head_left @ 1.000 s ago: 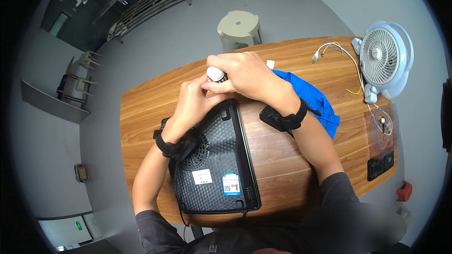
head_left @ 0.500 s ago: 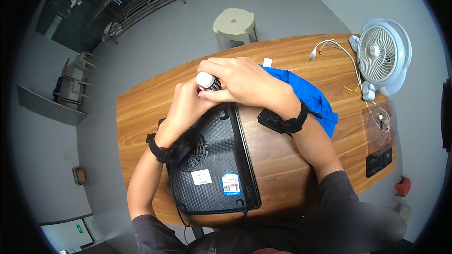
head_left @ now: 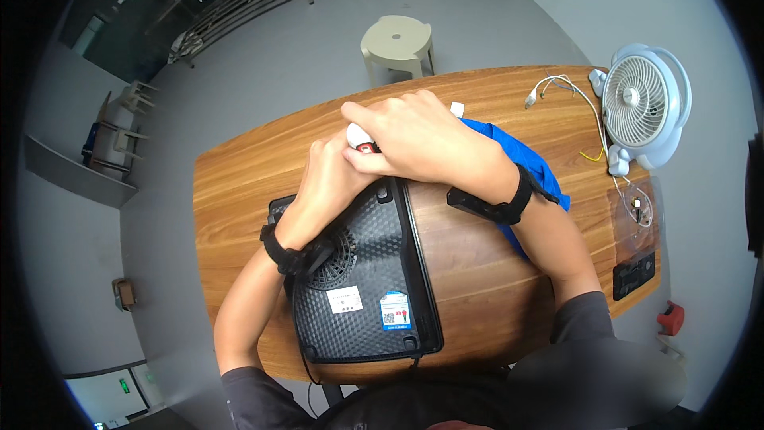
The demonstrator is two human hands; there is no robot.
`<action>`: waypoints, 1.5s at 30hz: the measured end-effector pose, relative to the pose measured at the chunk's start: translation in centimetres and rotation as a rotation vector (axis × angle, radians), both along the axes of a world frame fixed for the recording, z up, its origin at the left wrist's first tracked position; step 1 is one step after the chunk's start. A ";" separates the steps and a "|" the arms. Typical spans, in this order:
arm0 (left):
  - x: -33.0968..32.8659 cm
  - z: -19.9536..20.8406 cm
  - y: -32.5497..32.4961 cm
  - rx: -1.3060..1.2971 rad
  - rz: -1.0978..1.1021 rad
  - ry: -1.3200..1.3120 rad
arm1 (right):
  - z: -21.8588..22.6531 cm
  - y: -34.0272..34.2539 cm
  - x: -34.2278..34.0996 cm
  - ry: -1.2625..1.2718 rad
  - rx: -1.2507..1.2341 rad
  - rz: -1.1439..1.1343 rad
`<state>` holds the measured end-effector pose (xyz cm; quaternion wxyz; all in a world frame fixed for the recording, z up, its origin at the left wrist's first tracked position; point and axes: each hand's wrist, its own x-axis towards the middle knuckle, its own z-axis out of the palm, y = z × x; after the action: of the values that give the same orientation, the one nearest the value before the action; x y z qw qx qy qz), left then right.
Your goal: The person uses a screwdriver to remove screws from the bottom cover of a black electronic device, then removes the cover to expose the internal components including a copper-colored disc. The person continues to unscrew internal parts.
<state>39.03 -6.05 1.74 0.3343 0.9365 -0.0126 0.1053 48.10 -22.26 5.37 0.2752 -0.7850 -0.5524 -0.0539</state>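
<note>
A small bottle with a white cap (head_left: 358, 137) and a dark label with a red patch is held between my two hands above the far end of a laptop cooling pad. My right hand (head_left: 410, 137) wraps round the bottle, its index finger and thumb on either side near the cap. Against the bottle's lower part, my left hand (head_left: 330, 169) is closed, its fingers partly hidden. Underneath lies the black cooling pad (head_left: 374, 259), underside up, with a round vent and two stickers. Both wrists wear black straps.
Blue cloth (head_left: 529, 163) lies under my right forearm. At the right stand a white fan (head_left: 637, 103), a white cable (head_left: 585, 87), a clear plastic bag (head_left: 633, 227) and a black flat device (head_left: 634, 275). Beyond the wooden table (head_left: 263, 139) is a beige stool (head_left: 396, 38).
The bottle has turned in my hands: a red patch now shows below the cap where a dark checked pattern showed. Both hands have shifted slightly to the right in view.
</note>
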 end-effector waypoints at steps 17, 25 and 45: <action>0.3 1.4 0.7 -0.080 -0.042 0.131 | -0.5 0.1 1.1 -0.033 0.107 0.075; 0.6 1.2 0.8 -0.040 -0.032 0.127 | 0.1 0.9 1.4 -0.008 0.012 0.124; 0.8 -0.7 0.4 -0.053 -0.083 0.000 | -0.4 0.1 1.1 -0.074 0.024 0.132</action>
<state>39.81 -5.61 1.07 0.3629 0.9260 -0.0486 0.0919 49.23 -22.14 4.99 0.2669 -0.7408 -0.6123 -0.0712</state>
